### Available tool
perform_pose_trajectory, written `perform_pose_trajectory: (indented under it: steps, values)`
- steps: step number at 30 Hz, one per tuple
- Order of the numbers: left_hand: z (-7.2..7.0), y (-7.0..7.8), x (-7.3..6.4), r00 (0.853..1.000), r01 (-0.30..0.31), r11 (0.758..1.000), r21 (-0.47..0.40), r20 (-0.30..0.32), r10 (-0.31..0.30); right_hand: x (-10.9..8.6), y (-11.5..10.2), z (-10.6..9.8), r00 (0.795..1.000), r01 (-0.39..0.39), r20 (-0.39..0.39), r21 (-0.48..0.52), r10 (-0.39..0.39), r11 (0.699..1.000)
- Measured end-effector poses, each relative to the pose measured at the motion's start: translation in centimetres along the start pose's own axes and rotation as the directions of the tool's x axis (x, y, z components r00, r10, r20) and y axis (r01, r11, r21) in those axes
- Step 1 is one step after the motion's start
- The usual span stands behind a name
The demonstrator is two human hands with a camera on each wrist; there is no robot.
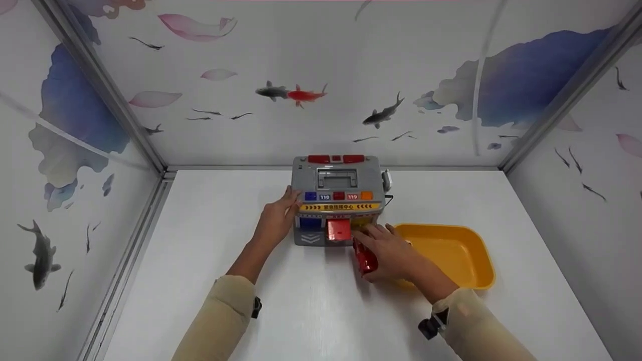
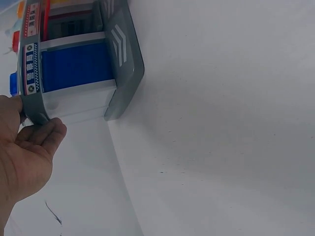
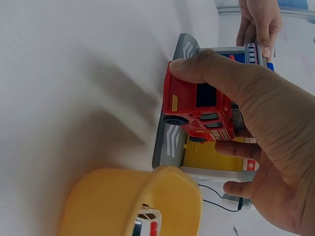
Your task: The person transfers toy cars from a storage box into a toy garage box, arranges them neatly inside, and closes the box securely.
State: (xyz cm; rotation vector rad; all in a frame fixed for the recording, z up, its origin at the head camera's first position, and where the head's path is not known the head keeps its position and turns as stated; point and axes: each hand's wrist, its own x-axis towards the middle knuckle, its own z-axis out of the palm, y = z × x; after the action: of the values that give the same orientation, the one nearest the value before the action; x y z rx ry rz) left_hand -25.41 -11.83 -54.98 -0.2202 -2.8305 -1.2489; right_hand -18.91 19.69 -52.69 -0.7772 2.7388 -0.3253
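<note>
A grey toy garage point(image 1: 338, 175) stands by the back wall, with blue, red and yellow doors along its front. Its red door point(image 1: 339, 229) is swung up and sticks out; the blue door point(image 2: 78, 67) is down. My left hand point(image 1: 277, 215) grips the garage's left side, thumb and fingers around the corner. In my right hand point(image 1: 388, 250) is a red toy fire truck point(image 3: 197, 98), held between thumb and fingers just in front of the garage. The right wrist view shows the yellow door point(image 3: 204, 152) beside the truck.
To the right of the garage sits a yellow tray point(image 1: 486, 265), partly behind my right forearm. A white toy car point(image 3: 148, 220) lies inside it. A white handset point(image 1: 386, 180) with a black cord is on the garage's right side. Printed panels wall the table on three sides.
</note>
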Motion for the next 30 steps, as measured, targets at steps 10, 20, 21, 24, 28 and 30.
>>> perform_pose_trajectory:
  steps: [10, 20, 21, 24, 28, 30]
  values:
    - [-0.2, 0.1, -0.2, 1.000, 0.005, 1.000, 0.006, 0.009, -0.005, 0.5, 0.2, 1.6, 1.000, 0.011, 0.018, -0.034, -0.010, 0.999]
    - [-0.2, 0.2, -0.2, 1.000, 0.016, 1.000, 0.005, 0.016, -0.016, 1.8, -1.1, 4.1, 0.999, -0.030, -0.016, -0.034, 0.030, 0.999]
    - [-0.2, 0.2, -0.2, 1.000, 0.011, 1.000, 0.005, 0.014, -0.012, 1.9, -1.2, 4.4, 0.999, -0.036, -0.021, -0.033, 0.035, 0.999]
    - [-0.1, 0.2, -0.2, 1.000, 0.006, 1.000, 0.005, 0.015, -0.007, 2.2, -1.3, 5.2, 0.998, -0.044, -0.041, -0.048, 0.042, 0.998]
    - [-0.1, 0.2, -0.1, 1.000, 0.011, 1.000, 0.013, 0.017, -0.012, 2.6, -1.3, 5.9, 0.996, -0.057, -0.065, -0.042, 0.055, 0.997]
    - [-0.1, 0.2, -0.1, 1.000, 0.017, 1.000, 0.017, 0.020, -0.017, 2.8, -1.3, 6.1, 0.995, -0.068, -0.075, -0.018, 0.066, 0.998]
